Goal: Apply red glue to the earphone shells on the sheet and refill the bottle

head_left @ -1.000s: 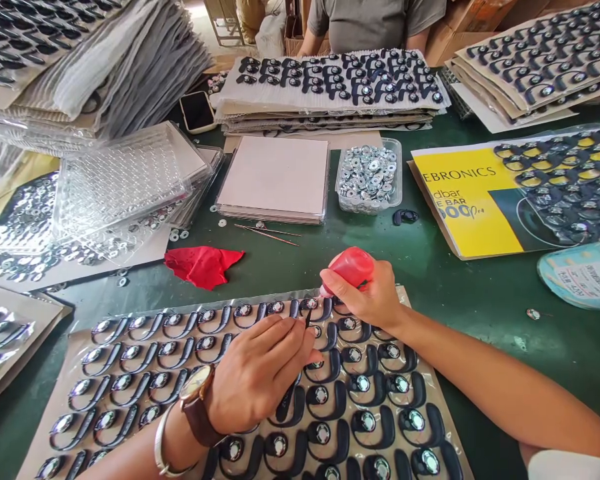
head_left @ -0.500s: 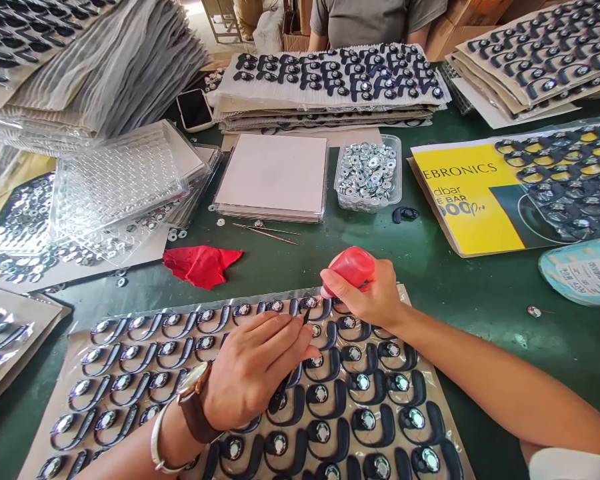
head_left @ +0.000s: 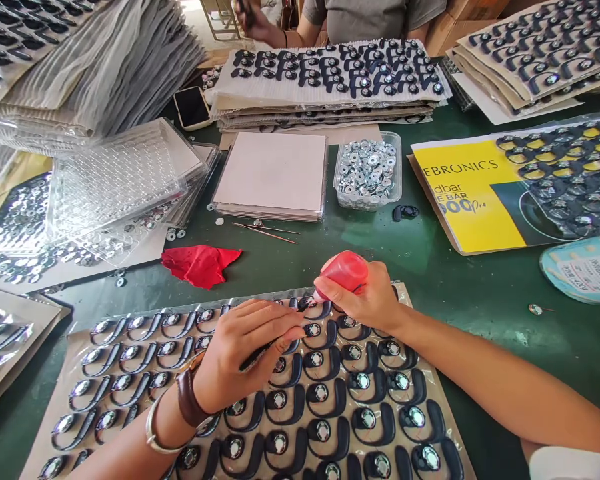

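Note:
My right hand [head_left: 377,300] is wrapped round a red squeeze bottle [head_left: 347,269], tilted nozzle-down to the left. Its tip is at a small black hook-shaped part [head_left: 307,303] with a round silver disc, in the far row of a film-covered brown sheet [head_left: 73,353]. My left hand [head_left: 247,343], palm down over the sheet, grips a slim dark tool that looks like tweezers [head_left: 254,357]. Its point is close to the nozzle; the fingers partly hide it. Rows of similar hook-shaped parts with silver discs cover the sheet.
Beyond the sheet lie a red cloth [head_left: 200,265], thin metal rods [head_left: 265,231], a stack of pale cards [head_left: 273,167] and a clear tub of metal washers [head_left: 367,170]. Stacked part sheets [head_left: 330,103] stand behind. A yellow printed box panel [head_left: 460,180] is right; a co-worker's hand [head_left: 255,23] shows at the top.
My left hand has shifted left and turned, so the tool lies flatter. My right hand has tipped the bottle lower and leftward. The co-worker's hand has come into view.

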`<action>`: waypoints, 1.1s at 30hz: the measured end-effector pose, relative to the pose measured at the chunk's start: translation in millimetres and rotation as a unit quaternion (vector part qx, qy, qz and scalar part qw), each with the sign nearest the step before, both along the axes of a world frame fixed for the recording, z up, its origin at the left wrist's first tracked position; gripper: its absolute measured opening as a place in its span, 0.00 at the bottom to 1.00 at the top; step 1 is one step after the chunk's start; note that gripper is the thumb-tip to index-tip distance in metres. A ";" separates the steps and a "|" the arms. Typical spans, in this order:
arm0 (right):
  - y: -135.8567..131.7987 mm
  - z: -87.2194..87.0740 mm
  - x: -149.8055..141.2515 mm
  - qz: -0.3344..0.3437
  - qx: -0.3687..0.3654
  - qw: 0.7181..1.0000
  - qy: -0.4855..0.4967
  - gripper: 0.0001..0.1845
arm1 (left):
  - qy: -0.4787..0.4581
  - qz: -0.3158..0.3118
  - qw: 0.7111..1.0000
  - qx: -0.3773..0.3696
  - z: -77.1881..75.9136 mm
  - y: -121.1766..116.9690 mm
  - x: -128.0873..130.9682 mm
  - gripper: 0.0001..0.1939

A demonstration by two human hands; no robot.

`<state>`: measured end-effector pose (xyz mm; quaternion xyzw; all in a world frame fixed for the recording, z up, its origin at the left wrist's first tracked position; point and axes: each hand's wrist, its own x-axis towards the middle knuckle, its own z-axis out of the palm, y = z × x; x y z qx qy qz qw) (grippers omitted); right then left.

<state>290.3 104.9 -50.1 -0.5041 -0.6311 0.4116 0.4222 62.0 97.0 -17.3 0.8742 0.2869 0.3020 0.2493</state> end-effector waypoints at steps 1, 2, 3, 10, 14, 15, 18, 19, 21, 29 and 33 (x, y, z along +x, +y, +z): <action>-0.4 -1.0 -0.5 -0.002 0.001 1.000 0.001 0.17 | -0.011 0.003 1.000 -0.009 -1.3 0.6 -0.6 0.13; -0.8 -2.0 -1.0 -0.004 0.002 1.000 0.004 0.16 | -0.018 0.005 1.000 -0.015 -2.4 1.1 -1.0 0.13; -1.1 -2.7 -1.5 -0.005 0.000 1.000 0.006 0.16 | -0.024 0.007 1.000 -0.018 -3.3 1.5 -1.3 0.13; 0.1 24.0 8.1 -0.023 -0.038 0.995 0.092 0.15 | -0.013 0.012 1.000 0.003 -1.5 1.3 -2.7 0.12; -6.5 44.4 16.4 0.023 -0.114 0.988 0.105 0.15 | 0.049 -0.030 0.993 0.104 10.0 -12.8 -4.5 0.13; -10.5 44.2 16.2 0.026 -0.116 0.988 0.097 0.14 | 0.064 -0.043 0.988 0.134 12.4 -18.4 -4.7 0.12; -24.8 30.8 10.8 0.011 -0.084 0.994 0.074 0.13 | 0.097 -0.065 0.973 0.197 13.7 -34.9 -4.6 0.11; -29.0 24.1 8.3 0.008 -0.073 0.995 0.071 0.13 | 0.106 -0.068 0.970 0.207 12.2 -39.2 -4.4 0.11; -34.7 11.7 3.9 0.010 -0.059 0.996 0.071 0.13 | 0.117 -0.068 0.968 0.210 7.5 -45.1 -3.8 0.11; -34.6 -1.2 -2.5 0.022 -0.035 0.998 0.043 0.10 | 0.140 -0.059 0.960 0.236 -3.1 -57.0 -1.2 0.12; -34.0 -1.7 -3.3 0.019 -0.011 0.999 0.026 0.09 | 0.147 -0.071 0.954 0.253 -7.2 -64.7 -1.7 0.14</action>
